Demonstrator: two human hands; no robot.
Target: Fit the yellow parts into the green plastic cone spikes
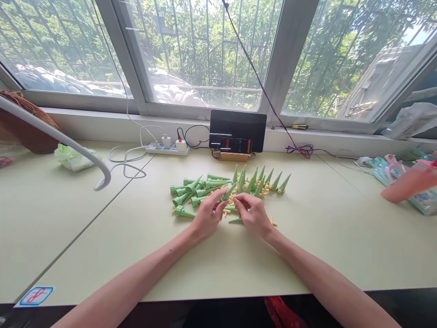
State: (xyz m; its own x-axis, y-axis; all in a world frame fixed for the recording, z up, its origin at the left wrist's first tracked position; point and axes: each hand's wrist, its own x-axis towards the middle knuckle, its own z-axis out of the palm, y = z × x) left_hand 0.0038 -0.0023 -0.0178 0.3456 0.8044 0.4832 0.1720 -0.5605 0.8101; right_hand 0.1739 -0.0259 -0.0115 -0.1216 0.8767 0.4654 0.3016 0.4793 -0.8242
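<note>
My left hand (pixel 209 213) is closed around a green plastic spike (pixel 228 192), its pointed end tilted up and to the right. Close beside it, my right hand (pixel 253 214) has thumb and forefinger pinched together near the spike's lower end; what sits between those fingertips is too small to make out. Left of my hands lies a heap of green spikes (pixel 185 212) with ribbed caps. More spikes (pixel 284 182) stand point-up behind and to the right, small yellow pieces at their bases. Loose yellow pegs (pixel 272 222) are scattered around, partly hidden by my hands.
A phone (pixel 235 145) leans on a dark tablet (pixel 238 125) at the windowsill. A power strip (pixel 168 149) with white cables stands back left. A white curved stand arm (pixel 85 159) crosses the left side. Plastic bags (pixel 423 198) lie at the right.
</note>
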